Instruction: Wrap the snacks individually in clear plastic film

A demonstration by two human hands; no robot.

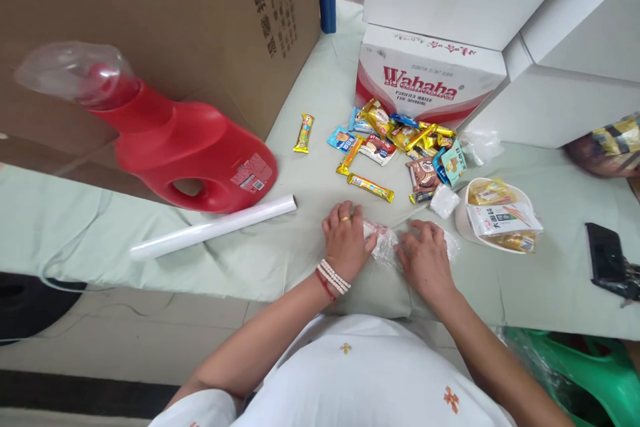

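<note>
A crumpled clear plastic wrapper (384,245) with faint red print lies on the cloth between my hands. My left hand (349,239), wearing a ring and beaded bracelets, rests palm down at its left end. Its fingers are spread, and the thumb touches the plastic. On the right side, my right hand (427,259) lies over the wrapper with fingers apart and slightly bent; more clear film shows past its outer edge. Just beyond are a yellow snack bar (371,187) and a pile of wrapped snacks (425,140). A white tub (465,217) holding snack packets stands to the right.
At left, a red jug (200,147) stands by a large brown carton (200,20), with a white roll (215,228) before it. A Wahaha box (430,77) and white boxes (565,100) form the back right. A black phone (605,255) lies at far right; a green stool (585,370) is below.
</note>
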